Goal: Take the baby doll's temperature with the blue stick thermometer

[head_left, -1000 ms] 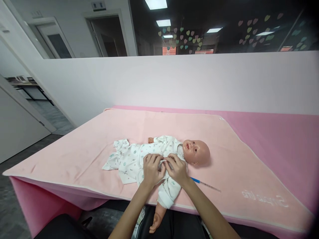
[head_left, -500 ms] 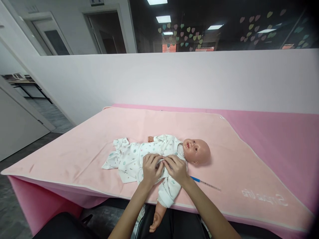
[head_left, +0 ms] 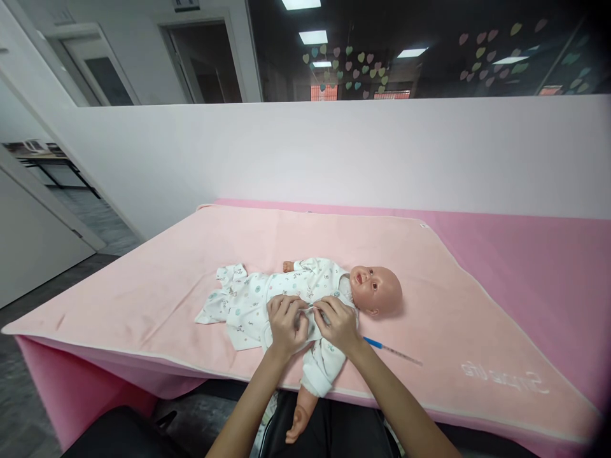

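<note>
A baby doll (head_left: 377, 291) lies on its back, head to the right, in a white printed romper (head_left: 255, 299). Over its belly, my left hand (head_left: 287, 323) is closed, pinching a thin white tie (head_left: 310, 308) on the romper's front. The fingertips of my right hand (head_left: 337, 323) pinch the other end of this tie, close to the doll's chest. Under my fingers, part of the romper's front is hidden. One doll arm (head_left: 300, 413) extends past the table edge toward me, out of a rolled sleeve.
A thin stick with a blue end (head_left: 375, 343) lies right of my right wrist. A peach mat (head_left: 453, 305) covers most of the table over a pink cloth (head_left: 539, 267). Behind the table stands a white wall (head_left: 334, 152) with a window above.
My left hand has shifted slightly left, away from my right hand. A short stretch of the white tie now shows between my fingertips. The doll has barely moved.
</note>
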Demonstrator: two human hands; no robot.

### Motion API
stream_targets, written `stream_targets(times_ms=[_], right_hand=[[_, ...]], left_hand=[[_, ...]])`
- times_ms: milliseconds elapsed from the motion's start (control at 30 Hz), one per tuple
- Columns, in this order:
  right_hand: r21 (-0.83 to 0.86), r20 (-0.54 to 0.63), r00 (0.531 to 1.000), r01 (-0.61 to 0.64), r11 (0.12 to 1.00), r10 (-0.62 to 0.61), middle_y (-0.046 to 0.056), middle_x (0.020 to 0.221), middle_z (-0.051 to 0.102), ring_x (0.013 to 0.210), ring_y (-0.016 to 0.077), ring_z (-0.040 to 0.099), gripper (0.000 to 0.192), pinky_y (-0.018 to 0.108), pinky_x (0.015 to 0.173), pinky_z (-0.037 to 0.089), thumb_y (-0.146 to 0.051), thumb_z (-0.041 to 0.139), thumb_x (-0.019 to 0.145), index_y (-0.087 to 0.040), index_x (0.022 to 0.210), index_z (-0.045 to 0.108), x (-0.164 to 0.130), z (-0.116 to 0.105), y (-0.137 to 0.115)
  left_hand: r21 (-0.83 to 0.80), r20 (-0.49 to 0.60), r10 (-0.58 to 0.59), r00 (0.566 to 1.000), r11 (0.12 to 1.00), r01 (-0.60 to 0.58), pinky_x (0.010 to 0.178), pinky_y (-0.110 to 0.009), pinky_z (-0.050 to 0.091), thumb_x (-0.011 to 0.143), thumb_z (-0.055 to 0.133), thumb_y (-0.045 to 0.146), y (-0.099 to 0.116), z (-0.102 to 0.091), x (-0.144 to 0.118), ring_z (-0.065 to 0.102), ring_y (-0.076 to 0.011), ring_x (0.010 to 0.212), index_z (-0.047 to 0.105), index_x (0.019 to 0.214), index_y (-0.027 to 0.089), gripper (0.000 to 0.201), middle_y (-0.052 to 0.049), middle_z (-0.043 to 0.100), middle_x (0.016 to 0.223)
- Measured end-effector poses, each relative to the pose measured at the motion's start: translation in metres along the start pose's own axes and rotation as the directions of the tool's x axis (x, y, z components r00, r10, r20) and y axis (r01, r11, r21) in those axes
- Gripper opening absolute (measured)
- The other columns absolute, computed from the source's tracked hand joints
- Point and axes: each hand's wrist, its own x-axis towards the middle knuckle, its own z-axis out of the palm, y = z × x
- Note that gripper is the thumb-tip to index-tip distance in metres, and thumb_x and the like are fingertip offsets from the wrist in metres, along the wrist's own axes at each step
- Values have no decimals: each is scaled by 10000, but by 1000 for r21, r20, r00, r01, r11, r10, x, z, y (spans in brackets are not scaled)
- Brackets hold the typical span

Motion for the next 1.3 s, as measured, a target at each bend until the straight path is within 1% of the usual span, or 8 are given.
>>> stream_targets(times_ms=[100, 167, 333, 533, 733, 1000, 1133, 1300], right_hand=[[-8, 14, 1000, -5, 1000, 5, 31, 802, 619, 723, 116, 575, 113, 219, 622, 413, -166, 514, 841, -180, 873, 621, 0, 0, 0], [-4, 18, 1000, -9, 1000, 9, 32, 807, 619, 726, 116, 574, 121, 219, 631, 419, -167, 514, 841, -183, 879, 628, 0, 0, 0], [6, 20, 1000, -15, 1000, 15, 44, 817, 622, 745, 121, 581, 154, 221, 648, 439, -171, 493, 852, -183, 890, 642, 0, 0, 0], [-27, -3, 1000, -7, 1000, 7, 56, 863, 634, 763, 116, 595, 174, 210, 645, 448, -176, 482, 867, -177, 929, 644, 1, -1, 0], [-47, -23, 1000, 2, 999, -3, 51, 905, 648, 787, 114, 610, 167, 203, 670, 462, -163, 497, 864, -178, 951, 639, 1, 0, 1], [-36, -1, 1000, -18, 999, 18, 58, 902, 651, 803, 125, 614, 180, 218, 692, 476, -164, 483, 866, -177, 958, 638, 1, 1, 0], [-40, 4, 1000, -22, 999, 22, 59, 904, 653, 803, 130, 612, 188, 225, 691, 473, -162, 477, 870, -179, 965, 639, 1, 2, 1], [-47, 17, 999, -26, 999, 27, 62, 912, 649, 803, 129, 611, 193, 225, 708, 470, -167, 470, 877, -180, 969, 640, 1, 2, 1]], left_hand=[[22, 99, 39, 994, 999, -41, 822, -400, 342, 768, 472, 176, 2, 1, 2, 513, -218, 822, 603, 771, 197, 132, -48, 623, 806], [35, 133, 43, 990, 998, -48, 840, -402, 339, 777, 481, 192, 3, 2, 4, 515, -221, 839, 606, 806, 197, 128, -49, 629, 826], [45, 146, 29, 989, 998, -36, 878, -403, 329, 789, 502, 214, 4, 2, 5, 520, -224, 884, 606, 932, 195, 178, -55, 639, 908], [78, 104, 4, 995, 997, -12, 864, -382, 348, 796, 507, 210, 3, 4, 5, 522, -225, 953, 591, 1096, 207, 311, -75, 606, 1042], [68, 149, 31, 988, 997, -42, 864, -384, 351, 812, 502, 200, 2, 4, 5, 527, -213, 924, 626, 1032, 217, 253, -61, 621, 1004], [76, 234, 12, 972, 997, -30, 854, -407, 350, 825, 486, 204, 5, 3, 9, 521, -223, 908, 623, 1061, 217, 273, -69, 615, 984], [98, 242, 13, 970, 995, -37, 821, -391, 363, 834, 463, 173, 3, 4, 8, 522, -216, 876, 625, 1040, 213, 265, -63, 620, 951], [90, 209, 29, 978, 995, -48, 827, -374, 368, 830, 470, 165, 2, 5, 7, 541, -200, 866, 613, 1053, 211, 269, -51, 638, 937]])
